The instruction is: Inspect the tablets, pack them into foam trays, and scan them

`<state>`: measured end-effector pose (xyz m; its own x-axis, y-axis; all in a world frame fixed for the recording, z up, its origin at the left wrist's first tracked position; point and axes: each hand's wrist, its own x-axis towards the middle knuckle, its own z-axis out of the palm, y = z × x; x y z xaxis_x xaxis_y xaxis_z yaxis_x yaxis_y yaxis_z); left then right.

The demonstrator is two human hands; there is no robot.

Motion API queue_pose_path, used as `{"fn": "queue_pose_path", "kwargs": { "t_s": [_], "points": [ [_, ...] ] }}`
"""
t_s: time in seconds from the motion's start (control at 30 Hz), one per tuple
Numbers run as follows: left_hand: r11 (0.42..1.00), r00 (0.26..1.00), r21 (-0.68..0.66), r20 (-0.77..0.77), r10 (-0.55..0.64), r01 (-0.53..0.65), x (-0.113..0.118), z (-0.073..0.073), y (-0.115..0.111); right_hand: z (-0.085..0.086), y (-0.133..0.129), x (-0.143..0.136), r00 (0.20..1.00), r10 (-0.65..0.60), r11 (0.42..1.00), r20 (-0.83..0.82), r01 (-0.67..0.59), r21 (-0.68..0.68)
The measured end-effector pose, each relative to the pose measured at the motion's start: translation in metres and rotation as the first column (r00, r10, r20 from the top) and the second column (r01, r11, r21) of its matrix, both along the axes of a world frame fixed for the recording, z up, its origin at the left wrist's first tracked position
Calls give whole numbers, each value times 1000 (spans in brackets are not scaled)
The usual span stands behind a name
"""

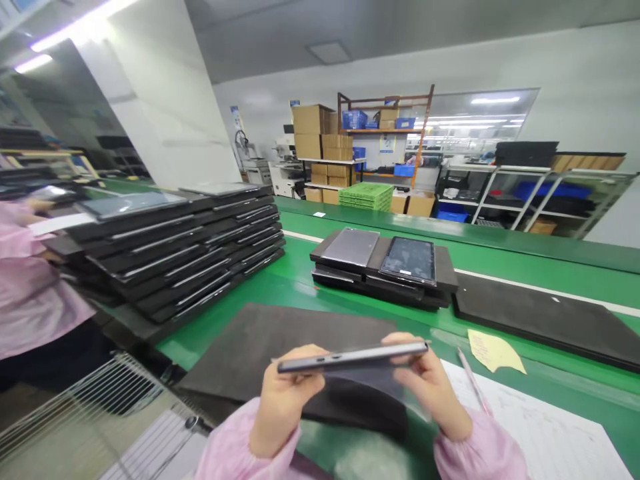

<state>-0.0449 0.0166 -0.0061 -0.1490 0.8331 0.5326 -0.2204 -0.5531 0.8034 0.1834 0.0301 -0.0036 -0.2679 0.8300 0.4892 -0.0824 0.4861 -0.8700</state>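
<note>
Tablet [353,359] edge-on in both hands [287,395] [431,385], yellow note [495,351] nearby illegible.

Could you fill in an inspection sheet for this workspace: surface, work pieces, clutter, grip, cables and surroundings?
Surface: green bench top, partly under a dark sheet.
Job's things: thin flat device, held edge toward the camera; similar-looking devices in a tall layered stack and a low stack.
Clutter: torn yellow note; pen on white paper.
Grip: left hand and right hand hold opposite ends of the device.
Cables: nothing seen on the bench.
Surroundings: another person at left; wire rack; cardboard boxes; green crates.
</note>
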Motion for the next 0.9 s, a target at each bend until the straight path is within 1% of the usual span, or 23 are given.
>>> {"fn": "queue_pose_path", "kwargs": {
  "t_s": [0.07,0.1,0.13,0.2,0.33,0.4,0.47,0.5,0.53,0.57,0.6,0.63,0.67,0.7,0.73,0.77,0.8,0.83,0.87,0.9],
  "points": [
    [977,990,196,-129,-63,88,4,-4,4,3,4,1,996,48,998,-80,-46,35],
    [960,982,252,-168,-84,125,6,-7,7,2,6,1,992,69,996,-109,-62,61],
    [948,978,283,-183,-98,148,7,-10,8,1,6,0,989,80,994,-123,-69,86],
    [940,974,293,-193,-121,175,8,-13,7,-2,5,-1,989,83,990,-118,-68,127],
    [958,963,234,-245,-108,167,6,-10,-8,-6,-2,1,991,105,983,-87,-90,163],
    [957,962,241,-257,-95,159,5,-8,-16,-9,-3,2,989,126,978,-71,-112,177],
    [956,955,244,-283,-89,161,5,-11,-18,-15,-3,3,990,126,974,-70,-110,200],
    [969,958,213,-279,-62,125,5,-15,-16,-18,-3,3,991,108,973,-84,-88,212],
    [988,966,147,-259,-16,56,5,-21,-13,-20,-3,2,991,68,977,-115,-43,207],
    [998,972,54,-230,47,-36,5,-28,-9,-21,-3,1,987,-5,984,-163,34,174],
    [990,973,-46,-194,123,-135,6,-36,-4,-19,-4,1,972,-95,986,-214,121,112],
    [966,968,-140,-154,197,-219,7,-44,2,-14,-5,0,955,-177,981,-239,190,31],
    [938,961,-215,-116,251,-271,10,-50,8,-6,-6,-1,945,-235,972,-225,231,-45],
    [919,957,-271,-89,274,-288,14,-55,13,5,-8,-2,953,-251,967,-170,238,-92],
    [910,960,-307,-70,270,-278,19,-57,17,18,-11,-3,969,-231,970,-89,222,-96],
    [908,968,-338,-57,244,-249,26,-58,19,33,-13,-4,982,-186,980,4,186,-66],
    [907,981,-376,-34,191,-189,34,-56,19,47,-14,-5,986,-140,990,88,142,-20],
    [899,993,-426,11,118,-102,42,-53,17,59,-15,-7,984,-118,993,130,117,20],
    [877,996,-480,78,36,5,50,-50,14,68,-15,-10,985,-102,995,138,98,34],
    [840,986,-529,163,-39,121,58,-47,10,74,-15,-12,990,-89,996,110,87,19]
  ]
}}
